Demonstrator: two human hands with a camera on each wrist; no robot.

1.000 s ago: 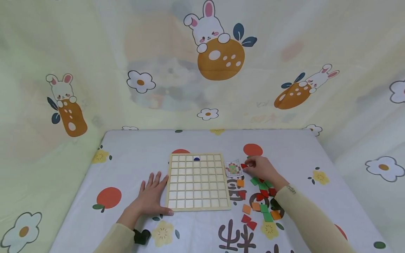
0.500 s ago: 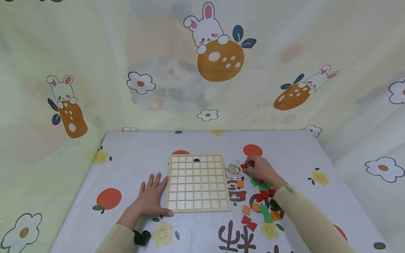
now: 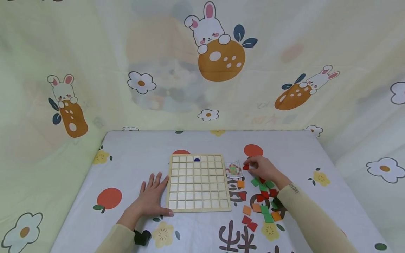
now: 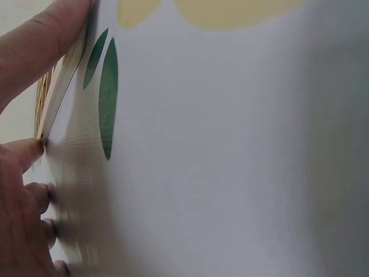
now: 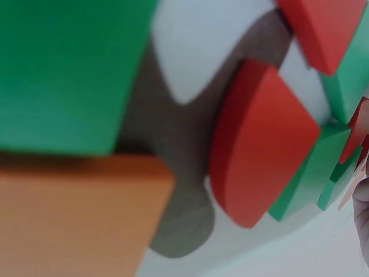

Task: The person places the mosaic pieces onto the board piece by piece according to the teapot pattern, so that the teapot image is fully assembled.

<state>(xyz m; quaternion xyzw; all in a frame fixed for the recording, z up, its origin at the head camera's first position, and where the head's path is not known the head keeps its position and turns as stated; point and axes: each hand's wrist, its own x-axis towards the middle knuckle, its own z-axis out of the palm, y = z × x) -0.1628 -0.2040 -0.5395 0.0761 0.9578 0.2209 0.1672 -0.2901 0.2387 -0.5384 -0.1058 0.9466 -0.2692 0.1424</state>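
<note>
My left hand (image 3: 151, 198) lies with spread fingers beside the gridded wooden board (image 3: 202, 211), index finger at its left edge and thumb at the lower left corner. In the left wrist view the thumb and a fingertip meet the board's side (image 4: 55, 107). Just right of a small printed card (image 3: 233, 169) with a coloured pattern, my right hand (image 3: 262, 168) pinches a red tile (image 3: 245, 167) with a curved side. A dark blue half-round piece (image 3: 197, 160) sits in a top-row cell of the board. The right wrist view barely catches the right fingers (image 5: 361, 202) at its edge.
Loose tiles are scattered right of the board: green squares (image 3: 268, 218), orange squares (image 3: 246, 210) and red quarter-rounds (image 3: 252, 226). Close in the right wrist view are a red tile (image 5: 259, 144), a green one (image 5: 63, 69) and an orange one (image 5: 75, 213). A printed cloth (image 3: 126, 151) covers the table.
My right hand has shifted slightly right, carrying the red tile a little away from the card. The tile now shows more fully. My left hand and the board have stayed put.
</note>
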